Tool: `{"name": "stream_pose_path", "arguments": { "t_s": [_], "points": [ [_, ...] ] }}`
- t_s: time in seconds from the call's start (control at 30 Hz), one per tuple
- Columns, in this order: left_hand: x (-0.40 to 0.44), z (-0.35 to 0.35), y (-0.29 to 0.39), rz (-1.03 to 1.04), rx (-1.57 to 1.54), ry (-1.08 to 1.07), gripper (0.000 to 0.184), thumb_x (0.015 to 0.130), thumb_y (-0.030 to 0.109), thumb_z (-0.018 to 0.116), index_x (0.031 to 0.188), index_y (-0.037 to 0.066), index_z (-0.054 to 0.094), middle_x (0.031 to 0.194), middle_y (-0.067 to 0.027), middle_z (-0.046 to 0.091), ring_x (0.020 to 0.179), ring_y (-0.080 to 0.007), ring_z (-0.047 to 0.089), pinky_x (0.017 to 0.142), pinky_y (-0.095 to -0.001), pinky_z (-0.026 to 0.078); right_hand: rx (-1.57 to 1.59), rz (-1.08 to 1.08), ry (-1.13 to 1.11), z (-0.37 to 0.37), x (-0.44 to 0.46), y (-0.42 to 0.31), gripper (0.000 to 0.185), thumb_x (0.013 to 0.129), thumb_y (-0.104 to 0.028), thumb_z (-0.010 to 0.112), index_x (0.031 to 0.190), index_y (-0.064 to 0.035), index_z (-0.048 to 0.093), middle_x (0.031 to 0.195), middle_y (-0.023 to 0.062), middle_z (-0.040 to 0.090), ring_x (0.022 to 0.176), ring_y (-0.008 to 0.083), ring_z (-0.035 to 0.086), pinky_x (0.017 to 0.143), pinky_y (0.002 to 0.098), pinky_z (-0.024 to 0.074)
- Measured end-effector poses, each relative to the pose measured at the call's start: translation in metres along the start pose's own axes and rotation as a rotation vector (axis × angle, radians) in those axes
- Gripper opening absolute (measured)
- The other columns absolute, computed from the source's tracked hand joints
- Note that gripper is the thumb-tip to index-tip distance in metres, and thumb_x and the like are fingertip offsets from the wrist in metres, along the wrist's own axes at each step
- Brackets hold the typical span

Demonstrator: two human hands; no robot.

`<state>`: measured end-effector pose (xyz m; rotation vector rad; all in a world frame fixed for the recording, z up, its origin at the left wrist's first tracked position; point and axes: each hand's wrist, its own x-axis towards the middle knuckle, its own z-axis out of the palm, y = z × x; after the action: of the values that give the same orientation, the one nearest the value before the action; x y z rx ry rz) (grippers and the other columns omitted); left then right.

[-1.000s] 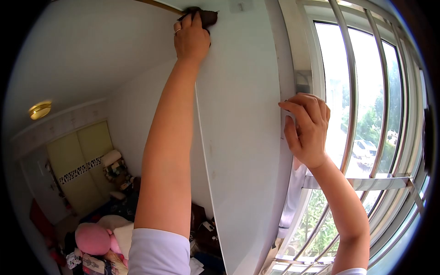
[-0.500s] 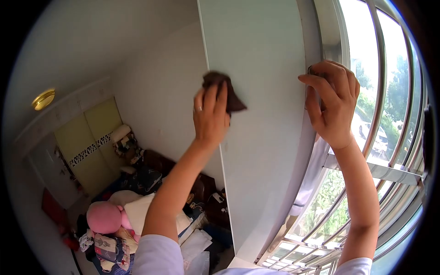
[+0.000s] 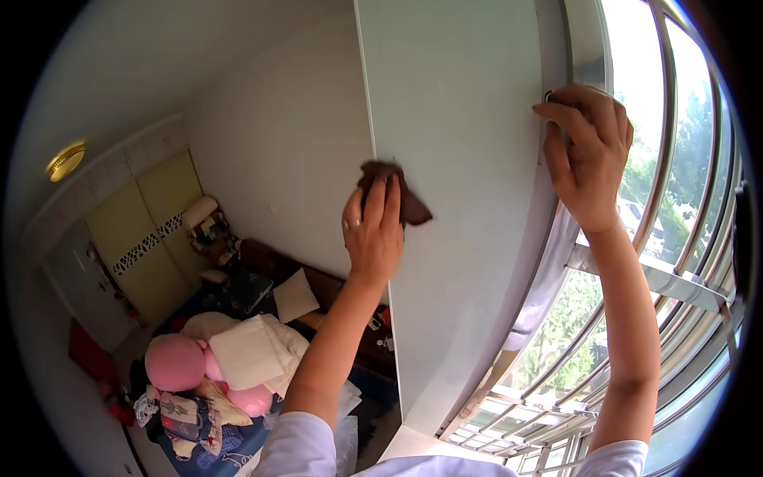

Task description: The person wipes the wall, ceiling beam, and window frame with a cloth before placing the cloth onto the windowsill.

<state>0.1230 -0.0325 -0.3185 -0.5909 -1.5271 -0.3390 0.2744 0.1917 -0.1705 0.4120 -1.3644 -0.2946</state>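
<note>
A dark brown cloth [image 3: 415, 208] lies pressed against a tall, pale wall panel [image 3: 461, 262], near its left edge. My left hand [image 3: 373, 238], wearing a ring, is closed on the cloth with the fingertips against it. Over at the panel's right side, my right hand [image 3: 588, 151] grips the edge of the window frame [image 3: 586, 48] with bent fingers. What its fingertips rest on is partly hidden, though a small dark edge shows beside the index finger.
Metal window bars [image 3: 664, 151] run along the right. Behind the panel on the left, a bed holds a pink plush toy [image 3: 176, 362], folded cloths and cushions [image 3: 296, 296]. A yellowish wardrobe [image 3: 143, 226] stands farther back, beneath a gold ceiling lamp [image 3: 65, 161].
My left hand has slid the brown cloth down the panel. The view has shifted a little, and my right hand keeps its hold at the frame edge.
</note>
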Motion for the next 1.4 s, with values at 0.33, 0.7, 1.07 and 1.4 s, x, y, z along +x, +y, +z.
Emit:
{"name": "stream_pose_path", "arguments": {
  "t_s": [0.33,0.7,1.07,1.4],
  "points": [
    [-0.042,-0.012,0.021,-0.087,-0.030,-0.108,0.049,0.072,-0.003,0.061,0.121,0.000,0.064,0.132,-0.0124,0.052,0.109,-0.0356,0.047,0.089,-0.0435,0.048,0.012,0.036,-0.010,-0.002,-0.004,-0.002,0.019,0.072,-0.005,0.063,0.087,-0.0150,0.071,0.103,0.0008,0.061,0.099,0.0218,0.055,0.087,0.0357,0.0372],
    [0.089,0.010,0.006,0.010,-0.272,0.171,0.053,0.076,-0.003,0.054,0.128,0.003,0.061,0.133,-0.0110,0.052,0.118,-0.0324,0.044,0.099,-0.0421,0.041,0.038,0.006,0.045,0.003,-0.003,0.003,0.018,0.072,-0.006,0.064,0.085,-0.0147,0.071,0.101,0.0007,0.062,0.095,0.0219,0.055,0.083,0.0356,0.0380],
    [-0.192,0.003,0.081,0.529,-0.433,-0.124,0.026,0.078,0.024,0.070,0.104,0.023,0.072,0.121,0.0080,0.055,0.117,-0.0201,0.048,0.090,-0.0338,0.045,-0.029,-0.005,0.013,0.000,-0.006,0.000,0.019,0.075,-0.006,0.065,0.088,-0.0163,0.073,0.106,0.0016,0.064,0.094,0.0193,0.057,0.087,0.0339,0.0373],
    [-0.040,0.022,0.020,0.371,-0.251,0.076,0.033,0.083,0.012,0.069,0.116,0.010,0.067,0.119,-0.0038,0.055,0.112,-0.0266,0.049,0.094,-0.0385,0.045,-0.070,0.032,-0.041,0.000,-0.013,0.003,0.028,0.076,-0.008,0.065,0.101,-0.0172,0.073,0.114,0.0034,0.064,0.107,0.0238,0.057,0.092,0.0378,0.0407]
  ]
}}
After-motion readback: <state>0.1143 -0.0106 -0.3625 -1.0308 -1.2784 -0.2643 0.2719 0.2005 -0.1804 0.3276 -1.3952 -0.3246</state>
